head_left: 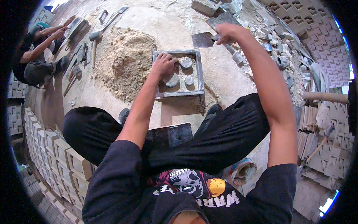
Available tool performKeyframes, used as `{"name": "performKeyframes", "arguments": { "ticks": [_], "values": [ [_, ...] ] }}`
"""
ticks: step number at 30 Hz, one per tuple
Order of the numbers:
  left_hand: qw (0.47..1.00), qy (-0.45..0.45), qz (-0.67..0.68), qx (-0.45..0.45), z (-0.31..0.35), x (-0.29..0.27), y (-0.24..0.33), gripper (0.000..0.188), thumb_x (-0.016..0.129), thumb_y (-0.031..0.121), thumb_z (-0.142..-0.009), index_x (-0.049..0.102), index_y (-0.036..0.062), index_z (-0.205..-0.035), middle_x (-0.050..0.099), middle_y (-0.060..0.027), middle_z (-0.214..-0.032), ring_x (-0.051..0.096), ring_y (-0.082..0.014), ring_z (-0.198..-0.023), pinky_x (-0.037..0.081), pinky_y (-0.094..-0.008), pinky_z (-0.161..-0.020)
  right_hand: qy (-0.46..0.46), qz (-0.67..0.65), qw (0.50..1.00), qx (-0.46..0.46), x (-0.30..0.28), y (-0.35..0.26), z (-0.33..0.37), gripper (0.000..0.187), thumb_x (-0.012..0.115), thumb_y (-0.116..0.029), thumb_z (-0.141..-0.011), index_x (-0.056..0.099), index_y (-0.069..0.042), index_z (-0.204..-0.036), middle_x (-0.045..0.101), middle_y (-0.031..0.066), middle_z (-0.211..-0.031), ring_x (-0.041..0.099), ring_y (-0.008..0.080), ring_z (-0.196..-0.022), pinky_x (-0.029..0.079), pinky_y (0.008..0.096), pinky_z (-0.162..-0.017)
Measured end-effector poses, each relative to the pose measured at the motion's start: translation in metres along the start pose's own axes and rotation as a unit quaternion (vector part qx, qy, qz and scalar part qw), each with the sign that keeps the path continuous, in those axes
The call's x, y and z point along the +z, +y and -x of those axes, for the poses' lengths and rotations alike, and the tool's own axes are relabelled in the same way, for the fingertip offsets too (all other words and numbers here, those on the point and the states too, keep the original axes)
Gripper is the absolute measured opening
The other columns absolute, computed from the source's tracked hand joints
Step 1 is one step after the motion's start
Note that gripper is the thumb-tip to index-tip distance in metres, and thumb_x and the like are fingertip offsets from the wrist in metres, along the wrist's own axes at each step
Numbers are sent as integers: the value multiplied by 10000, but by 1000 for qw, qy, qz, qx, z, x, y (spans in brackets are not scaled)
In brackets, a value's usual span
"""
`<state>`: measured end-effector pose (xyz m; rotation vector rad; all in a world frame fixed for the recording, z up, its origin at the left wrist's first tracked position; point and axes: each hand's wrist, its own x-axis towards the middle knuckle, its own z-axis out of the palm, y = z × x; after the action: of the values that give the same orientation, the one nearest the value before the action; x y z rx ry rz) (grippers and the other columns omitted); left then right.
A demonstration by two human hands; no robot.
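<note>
A square metal-edged moulding frame (200, 71) stands on the ground before my crossed legs. Inside it are round grey pieces, among them a taller one (185, 63), a small one (189, 80) and a wider one (172, 80) beside my left wrist. My left hand (165, 65) reaches into the frame with bent fingers, closed at its left half; what they grip is hidden beneath them. Out to the right of the frame, my right hand (226, 33) is closed around a small dark object, mostly covered by the fingers, above flat dark plates (203, 40).
A heap of tan sand (125, 61) lies left of the frame. Beyond it are a mallet (94, 39) and other hand tools. Another person (41, 56) works at far left. Broken rubble (274, 48) lies right; stacked blocks (48, 145) line the left side.
</note>
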<state>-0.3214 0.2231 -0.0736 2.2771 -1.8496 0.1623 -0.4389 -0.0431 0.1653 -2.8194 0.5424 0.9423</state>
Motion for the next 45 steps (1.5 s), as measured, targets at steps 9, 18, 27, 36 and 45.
{"name": "performKeyframes", "arguments": {
  "ticks": [9,18,27,36,45],
  "values": [
    [992,-36,86,-81,23,-8,-8,536,543,233,-839,397,99,-1337,543,-89,-1249,479,-233,-1188,281,-428,-1072,93,54,991,-76,-13,-37,-9,467,708,-394,-755,635,44,-900,647,223,-924,630,353,-874,508,410,-743],
    [962,172,52,-204,57,-48,-48,239,586,230,-816,655,103,-1007,600,-96,-1134,510,-254,-1130,307,-461,-1031,124,20,985,-122,18,-77,-47,594,546,-523,-852,649,60,-894,633,277,-897,624,400,-860,504,438,-756],
    [746,330,136,-562,105,-49,-165,367,466,304,-859,587,30,-1072,586,-207,-1098,528,-371,-1062,388,-443,-942,108,-79,960,-245,90,-255,-126,442,522,-376,-876,649,41,-803,628,276,-829,626,415,-796,499,471,-710],
    [779,238,289,-503,131,17,-218,577,366,378,-953,359,-35,-1356,381,-234,-1389,358,-349,-1298,272,-378,-1085,180,-256,934,-175,140,-379,-203,284,513,-196,-819,626,58,-875,619,300,-867,607,460,-835,487,502,-765],
    [563,502,405,-516,92,-49,-179,558,347,388,-972,410,-47,-1315,474,-231,-1301,440,-309,-1232,327,-355,-1031,265,-295,908,-132,135,-326,-184,475,558,-427,-850,605,45,-814,628,269,-781,619,426,-752,489,461,-684]
  ]
}}
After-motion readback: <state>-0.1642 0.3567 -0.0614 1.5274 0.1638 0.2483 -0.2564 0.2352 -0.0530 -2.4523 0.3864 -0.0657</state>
